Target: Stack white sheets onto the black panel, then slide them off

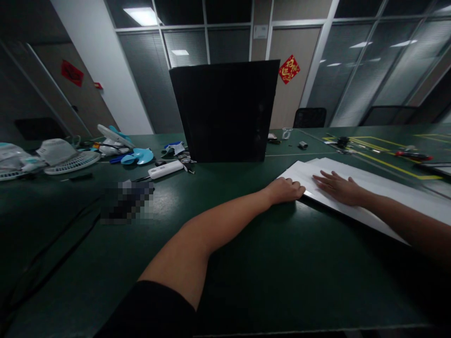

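Observation:
Large white sheets (384,202), paper or thin board, lie overlapping on the right side of the dark green table. A dark line runs under their near edge. My left hand (287,191) reaches across from the lower left, its fingers curled over the near left corner of the sheets; the underside of that hold is hidden. Flat on top of the white surface rests my right hand (340,188), fingers spread and holding nothing. The two hands are close together but apart.
A tall black panel (227,112) stands upright at the table's middle. Fan parts (72,157), blue fan blades (138,156) and a white rectangular device (165,169) lie on the left, near a blurred-out item (127,203) with dark straps. A red-handled tool (414,155) sits far right.

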Available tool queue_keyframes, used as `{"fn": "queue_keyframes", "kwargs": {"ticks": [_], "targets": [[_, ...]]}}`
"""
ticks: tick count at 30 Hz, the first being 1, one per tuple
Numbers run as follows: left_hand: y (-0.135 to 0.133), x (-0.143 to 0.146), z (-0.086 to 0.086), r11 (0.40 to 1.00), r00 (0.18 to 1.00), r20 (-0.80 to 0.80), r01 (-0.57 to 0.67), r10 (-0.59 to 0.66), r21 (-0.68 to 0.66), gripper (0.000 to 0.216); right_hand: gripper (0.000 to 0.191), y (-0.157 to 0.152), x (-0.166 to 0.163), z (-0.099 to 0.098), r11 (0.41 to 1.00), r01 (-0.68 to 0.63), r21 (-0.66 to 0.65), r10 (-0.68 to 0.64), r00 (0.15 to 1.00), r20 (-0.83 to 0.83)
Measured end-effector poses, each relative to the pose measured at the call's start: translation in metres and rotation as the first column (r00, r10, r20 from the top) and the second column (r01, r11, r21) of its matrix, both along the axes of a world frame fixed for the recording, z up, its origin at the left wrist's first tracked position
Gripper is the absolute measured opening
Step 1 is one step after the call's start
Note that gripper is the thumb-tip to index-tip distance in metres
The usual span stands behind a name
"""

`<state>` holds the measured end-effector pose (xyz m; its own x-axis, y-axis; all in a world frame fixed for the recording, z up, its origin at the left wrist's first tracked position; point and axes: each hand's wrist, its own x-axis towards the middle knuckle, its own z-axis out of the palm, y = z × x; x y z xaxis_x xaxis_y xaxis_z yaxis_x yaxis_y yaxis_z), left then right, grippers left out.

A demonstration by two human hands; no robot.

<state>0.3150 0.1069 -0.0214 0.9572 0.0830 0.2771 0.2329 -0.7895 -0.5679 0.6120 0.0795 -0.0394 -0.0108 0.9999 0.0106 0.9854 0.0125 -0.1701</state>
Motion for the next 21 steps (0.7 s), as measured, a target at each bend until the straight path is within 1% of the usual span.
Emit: {"fn": "queue_keyframes", "kwargs": {"ticks": [2, 4, 6, 8, 11, 14, 19, 21], "targets": [[0.002, -0.002, 0.0, 1.0, 1.0, -0.006, 0.006, -0.006, -0.008, 0.033, 0.062, -0.006, -0.011, 0.005, 0.999, -0.04, 0.008, 0.039, 0.999, 0.021], [0.003, -0.002, -0.001, 1.0, 1.0, -0.014, 0.014, -0.014, -0.023, 0.032, 0.068, -0.014, -0.024, 0.006, 0.997, -0.076, -0.025, 0.077, 0.997, 0.03], [0.005, -0.002, -0.002, 0.999, 0.999, -0.028, 0.022, -0.023, -0.042, 0.029, 0.073, -0.021, -0.035, 0.004, 0.993, -0.095, -0.076, 0.099, 0.994, 0.055], [0.005, -0.002, -0.002, 0.998, 0.998, -0.044, 0.03, -0.033, -0.062, 0.026, 0.076, -0.023, -0.038, -0.001, 0.989, -0.095, -0.109, 0.105, 0.991, 0.088], [0.004, -0.003, -0.001, 0.997, 0.997, -0.059, 0.035, -0.04, -0.075, 0.025, 0.078, -0.017, -0.032, -0.006, 0.989, -0.083, -0.118, 0.097, 0.989, 0.114], [0.002, -0.004, 0.001, 0.997, 0.998, -0.058, 0.03, -0.034, -0.065, 0.027, 0.079, -0.005, -0.026, -0.008, 0.99, -0.064, -0.124, 0.079, 0.99, 0.117], [0.001, -0.003, 0.002, 0.999, 0.998, -0.046, 0.031, -0.032, -0.034, 0.029, 0.08, 0.009, -0.03, 0.001, 0.996, -0.009, -0.092, 0.023, 0.988, 0.153], [0.001, -0.002, 0.002, 1.0, 0.999, -0.038, 0.01, -0.011, -0.026, 0.029, 0.081, 0.014, -0.031, 0.006, 0.998, 0.011, -0.067, 0.0, 0.985, 0.172]]}}
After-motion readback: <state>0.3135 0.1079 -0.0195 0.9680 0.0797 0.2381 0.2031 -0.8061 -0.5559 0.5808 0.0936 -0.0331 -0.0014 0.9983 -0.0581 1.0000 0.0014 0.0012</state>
